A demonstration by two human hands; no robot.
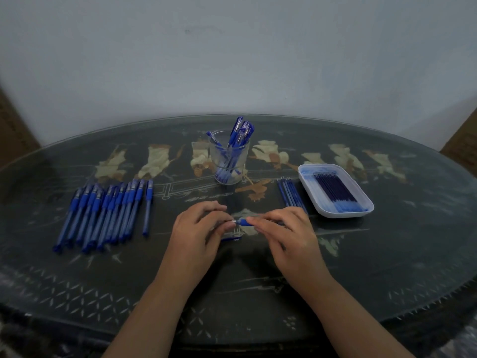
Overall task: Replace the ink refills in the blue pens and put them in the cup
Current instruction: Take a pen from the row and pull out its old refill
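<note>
Two hands — left hand (198,228), right hand (284,229) — pinch one blue pen (242,222) between closed fingers; no writing legible.

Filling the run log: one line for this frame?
phase: refill swap | left hand + right hand: both on one blue pen | cup: pens inside | tray: refills | row of pens: table left

Dark oval table (387,254) under glass top, inlaid with pale figures across far half, small leaf pattern and toothed border along near edge. Plain pale wall (232,60) behind, faint smudges on it. Brown surfaces (13,130) at far left and far right edges, too blurred to identify.
</note>
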